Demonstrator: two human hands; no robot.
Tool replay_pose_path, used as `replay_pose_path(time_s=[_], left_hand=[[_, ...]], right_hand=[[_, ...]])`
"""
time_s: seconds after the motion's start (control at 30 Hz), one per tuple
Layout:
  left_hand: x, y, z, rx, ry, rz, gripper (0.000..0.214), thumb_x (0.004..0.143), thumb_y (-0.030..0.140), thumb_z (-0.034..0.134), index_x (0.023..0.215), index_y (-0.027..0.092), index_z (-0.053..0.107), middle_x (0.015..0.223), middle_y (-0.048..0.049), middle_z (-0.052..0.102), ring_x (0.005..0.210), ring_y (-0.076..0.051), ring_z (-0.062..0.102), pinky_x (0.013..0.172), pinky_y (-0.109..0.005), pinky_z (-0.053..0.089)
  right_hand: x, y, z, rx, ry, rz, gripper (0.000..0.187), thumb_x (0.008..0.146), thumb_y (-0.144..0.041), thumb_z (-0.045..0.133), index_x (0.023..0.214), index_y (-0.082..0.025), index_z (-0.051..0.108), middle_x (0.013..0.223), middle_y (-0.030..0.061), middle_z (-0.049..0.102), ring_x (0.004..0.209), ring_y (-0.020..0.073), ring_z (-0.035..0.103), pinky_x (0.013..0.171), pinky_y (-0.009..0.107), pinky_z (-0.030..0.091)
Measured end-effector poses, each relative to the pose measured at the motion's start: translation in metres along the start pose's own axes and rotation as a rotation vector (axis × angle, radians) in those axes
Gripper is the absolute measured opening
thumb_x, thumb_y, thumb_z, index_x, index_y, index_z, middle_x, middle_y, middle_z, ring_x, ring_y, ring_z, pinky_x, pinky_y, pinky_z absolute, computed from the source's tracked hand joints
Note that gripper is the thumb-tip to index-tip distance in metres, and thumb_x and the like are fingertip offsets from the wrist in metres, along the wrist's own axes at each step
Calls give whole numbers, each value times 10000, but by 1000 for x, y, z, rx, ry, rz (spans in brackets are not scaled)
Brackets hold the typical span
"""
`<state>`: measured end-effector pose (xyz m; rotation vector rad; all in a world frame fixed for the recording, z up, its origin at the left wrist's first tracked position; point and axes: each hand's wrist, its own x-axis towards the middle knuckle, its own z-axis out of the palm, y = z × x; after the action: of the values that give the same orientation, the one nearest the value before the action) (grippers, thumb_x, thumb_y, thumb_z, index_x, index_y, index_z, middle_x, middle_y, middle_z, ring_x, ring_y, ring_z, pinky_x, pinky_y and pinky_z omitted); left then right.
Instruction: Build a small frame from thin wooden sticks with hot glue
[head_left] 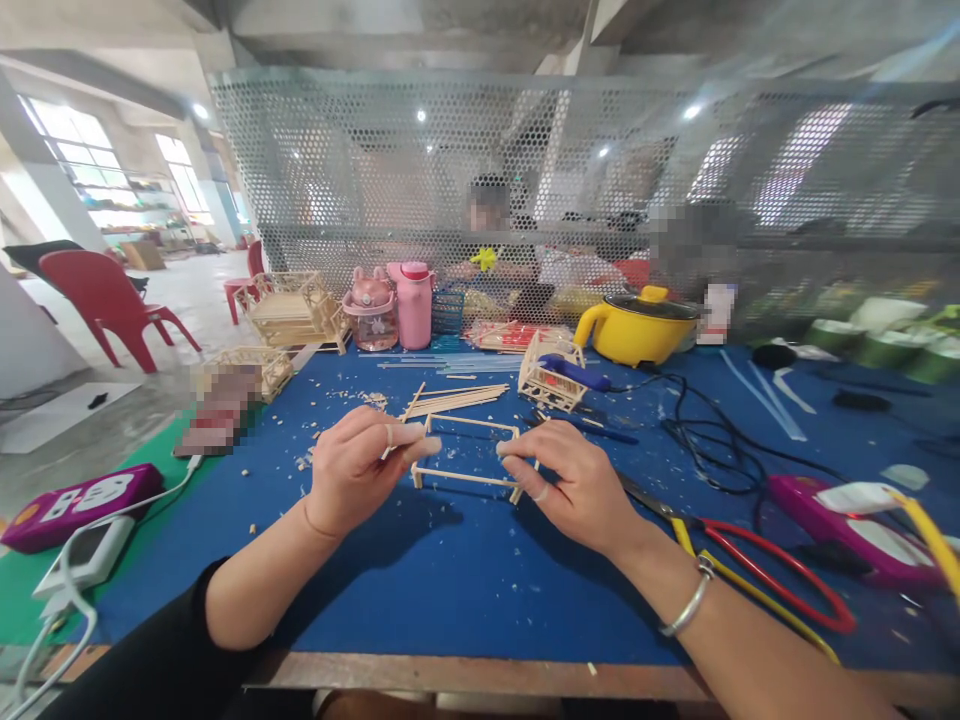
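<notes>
A small open frame of thin wooden sticks (pixel 466 452) is held just above the blue table top (pixel 450 590), between both hands. My left hand (pixel 360 470) pinches its left end with thumb and fingers pressed together. My right hand (pixel 574 485) grips the right end, fingers curled round a stick. A silver bangle sits on my right wrist. Loose sticks (pixel 454 400) lie just behind the frame, with wood chips scattered about.
Red-handled cutters (pixel 750 570) and a black cable (pixel 697 430) lie to the right. Behind are a stick model with a blue tool (pixel 559 375), a yellow pot (pixel 637 325), pink bottles (pixel 412 305) and a mesh screen with people beyond. A purple power strip (pixel 75 505) lies left.
</notes>
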<state>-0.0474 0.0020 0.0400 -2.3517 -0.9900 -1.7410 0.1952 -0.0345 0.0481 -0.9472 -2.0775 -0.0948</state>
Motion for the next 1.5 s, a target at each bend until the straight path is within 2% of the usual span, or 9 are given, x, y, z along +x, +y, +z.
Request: replay_pose_path(time_s=[0.13,0.27,0.47,0.6,0.77,0.93,1.27,1.43,1.5], left_hand=[[0,7,-4,-28,-31,75,190,654,404,760,605,237,684,559,-11,673,530,-130,593,544,-244,469],[-2,11,-2,-92,-97,-85,279,603,484,769,539,233,665,532,-20,660,528,-145,584,552,-262,461],[2,19,9,-711,-100,-713,362,808,519,560,825,188,704,814,-63,718,664,-146,615,592,-258,492],[9,24,10,-1327,-300,-1031,556,832,637,413,1142,221,612,1233,-93,608,1062,-219,601,770,-318,536],[6,32,11,-1442,-413,-968,688,781,734,366,1212,236,565,1313,-97,538,1196,-269,511,851,-362,510],[-3,37,18,-1447,-515,-885,640,760,726,430,1137,237,597,1112,-82,640,1095,-263,568,816,-352,496],[-7,51,21,-1525,-451,-1027,544,779,661,489,928,158,635,877,-60,659,937,-221,609,751,-317,494],[-8,42,18,-1443,-373,-944,386,769,293,677,1132,201,582,965,-44,658,852,-150,613,684,-243,494],[-4,36,13,-1529,-385,-948,385,798,309,628,1162,193,579,1061,-66,649,902,-163,615,697,-250,505]], right_hand=[[0,-1,0,0,-6,-8,95,855,-246,577,884,-216,662,772,19,696,744,147,601,758,316,446],[0,-2,2,-13,-12,-9,115,863,-266,566,871,-215,668,767,23,700,731,144,612,740,305,454],[4,0,0,-9,6,16,147,878,-265,534,898,-223,674,839,29,719,796,156,648,767,307,489],[20,-12,-8,5,68,-9,155,880,-250,524,928,-229,670,887,26,714,830,157,649,784,310,498],[39,-43,-3,110,19,-44,147,884,-249,529,948,-246,661,926,8,710,824,134,641,736,283,498],[43,-59,18,-2,63,-171,99,865,-252,573,916,-247,658,887,-4,725,888,157,641,827,337,446],[39,-66,35,-287,179,-250,146,858,-155,488,766,-192,595,720,3,682,699,135,605,740,318,380],[42,-45,2,-427,457,-113,108,793,-129,505,732,-187,572,669,13,644,668,159,577,712,328,381],[40,-43,-23,-353,518,-10,85,779,-143,526,723,-187,571,677,18,633,669,162,567,690,314,401]])
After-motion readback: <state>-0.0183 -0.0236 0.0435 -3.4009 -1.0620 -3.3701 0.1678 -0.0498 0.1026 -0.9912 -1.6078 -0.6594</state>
